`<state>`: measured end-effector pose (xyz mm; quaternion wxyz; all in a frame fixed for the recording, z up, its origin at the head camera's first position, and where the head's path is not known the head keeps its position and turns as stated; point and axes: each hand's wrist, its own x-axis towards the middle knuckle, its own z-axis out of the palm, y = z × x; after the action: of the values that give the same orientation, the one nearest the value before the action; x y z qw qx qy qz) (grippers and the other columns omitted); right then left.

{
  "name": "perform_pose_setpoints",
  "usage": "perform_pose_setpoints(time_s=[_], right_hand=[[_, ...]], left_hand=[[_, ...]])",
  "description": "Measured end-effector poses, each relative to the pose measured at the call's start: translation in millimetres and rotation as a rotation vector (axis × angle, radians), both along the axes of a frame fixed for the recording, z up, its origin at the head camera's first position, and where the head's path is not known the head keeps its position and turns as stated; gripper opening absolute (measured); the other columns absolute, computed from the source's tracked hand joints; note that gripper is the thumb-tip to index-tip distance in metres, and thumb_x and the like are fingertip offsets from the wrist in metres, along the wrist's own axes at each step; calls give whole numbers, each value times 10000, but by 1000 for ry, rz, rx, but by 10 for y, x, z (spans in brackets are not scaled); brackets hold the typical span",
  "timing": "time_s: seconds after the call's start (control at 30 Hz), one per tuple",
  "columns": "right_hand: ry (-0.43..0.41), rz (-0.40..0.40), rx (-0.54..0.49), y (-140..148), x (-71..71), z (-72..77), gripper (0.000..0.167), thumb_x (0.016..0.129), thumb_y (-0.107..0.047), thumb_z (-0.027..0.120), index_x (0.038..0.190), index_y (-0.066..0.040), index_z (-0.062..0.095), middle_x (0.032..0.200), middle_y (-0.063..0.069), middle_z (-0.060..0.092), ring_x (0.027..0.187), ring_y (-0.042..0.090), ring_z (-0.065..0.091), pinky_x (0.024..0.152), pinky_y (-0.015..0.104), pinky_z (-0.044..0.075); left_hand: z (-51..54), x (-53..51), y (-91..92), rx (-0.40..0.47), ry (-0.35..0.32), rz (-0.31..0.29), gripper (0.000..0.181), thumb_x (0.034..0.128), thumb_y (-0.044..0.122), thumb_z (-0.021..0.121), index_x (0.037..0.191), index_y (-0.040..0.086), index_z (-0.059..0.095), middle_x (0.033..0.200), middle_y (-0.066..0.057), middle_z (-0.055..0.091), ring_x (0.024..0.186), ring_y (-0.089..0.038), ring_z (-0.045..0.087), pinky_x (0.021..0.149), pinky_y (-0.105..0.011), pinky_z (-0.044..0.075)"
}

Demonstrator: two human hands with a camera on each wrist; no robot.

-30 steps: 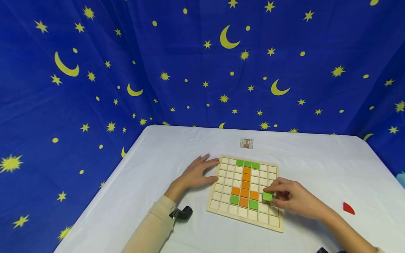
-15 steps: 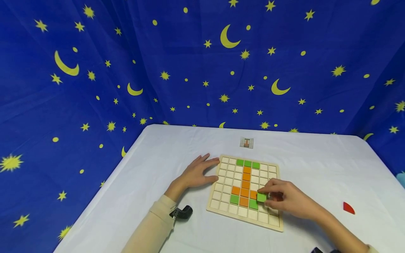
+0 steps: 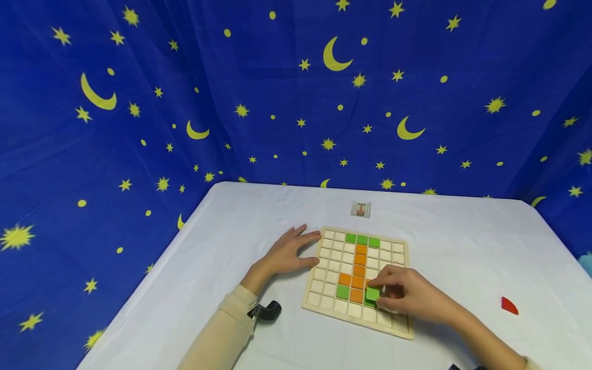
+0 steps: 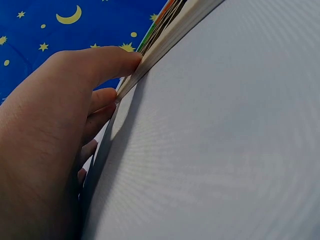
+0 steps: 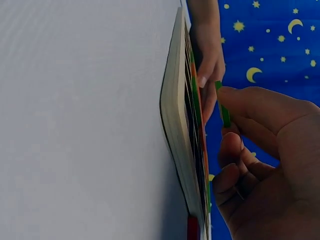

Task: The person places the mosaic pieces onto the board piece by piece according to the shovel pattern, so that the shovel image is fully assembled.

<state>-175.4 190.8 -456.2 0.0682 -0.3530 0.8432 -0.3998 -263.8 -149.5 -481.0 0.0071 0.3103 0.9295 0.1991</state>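
A square wooden grid board (image 3: 356, 323) lies on the white table, with orange and green tiles set among pale ones. Between thumb and fingers, my right hand (image 3: 418, 294) pinches a loose green tile (image 3: 372, 294). It is over the lower part of the board, overlapping a green tile set there. The right wrist view shows this pinched tile (image 5: 223, 105) edge-on, apart from the board's surface. My left hand (image 3: 288, 254) has its fingers spread, and its thumb and fingertips touch the board's left edge. The left wrist view shows the fingers (image 4: 117, 62) against that edge.
Behind the board lies a small card (image 3: 361, 209) printed with a grid pattern. A red quarter-round piece (image 3: 510, 305) is on the table at the right. A black device (image 3: 268, 311) sits at my left wrist. Blue star-patterned cloth (image 3: 296, 92) hangs around the table.
My right hand has carried the green tile leftward and slightly nearer me across the board, from its right side to the green tile at lower centre. The left hand has stayed put.
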Motion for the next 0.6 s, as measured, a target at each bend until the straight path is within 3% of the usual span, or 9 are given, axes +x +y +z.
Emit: perform_pose_setpoints(time_s=[0.27,0.6], right_hand=[[-22,16,-6,-75,6,-15,291,846,-245,755,1132,-200,722,952,-89,608,692,96,525,553,211,469],[20,51,42,-204,24,3,310,831,-260,770,1135,-229,720,960,-131,610,670,64,510,542,192,451]], left_hand=[[2,5,-2,-11,7,-7,684,882,583,554,1463,243,434,1500,125,358,1441,-220,156,1172,-385,82],[8,5,-7,-16,-5,-3,685,884,586,551,1466,247,428,1503,122,354,1442,-211,145,1173,-378,70]])
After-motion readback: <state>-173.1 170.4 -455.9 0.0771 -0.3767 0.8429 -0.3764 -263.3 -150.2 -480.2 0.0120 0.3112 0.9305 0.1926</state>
